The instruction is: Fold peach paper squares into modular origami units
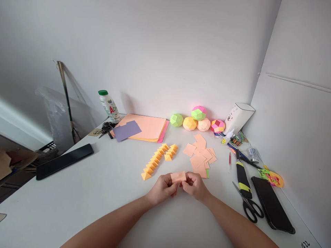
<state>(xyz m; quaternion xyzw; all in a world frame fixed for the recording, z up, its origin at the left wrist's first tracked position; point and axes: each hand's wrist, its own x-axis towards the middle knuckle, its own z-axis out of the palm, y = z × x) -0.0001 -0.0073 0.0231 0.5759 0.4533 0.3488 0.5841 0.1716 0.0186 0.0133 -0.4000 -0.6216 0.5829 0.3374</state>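
Note:
Between my hands is a small peach piece of paper (178, 176), held up just above the table. My left hand (161, 189) pinches its left end, and my right hand (196, 186) pinches the right end. Whether the paper is folded double I cannot tell. Beyond my left hand, orange folded paper units (152, 163) stand in a long slanting row, with a shorter row (171, 152) beside it. Past my right hand lies a loose pile of peach paper squares (200, 158), with a bit of green paper (207, 173) at its lower edge.
Several faceted paper balls (190, 123) sit against the wall. Large paper sheets (147, 125) lie at back left near a bottle (108, 106). On the right are scissors (249, 206), a cutter knife (243, 179), a phone (272, 205) and a glue bottle (227, 137). A black slab (64, 162) lies left.

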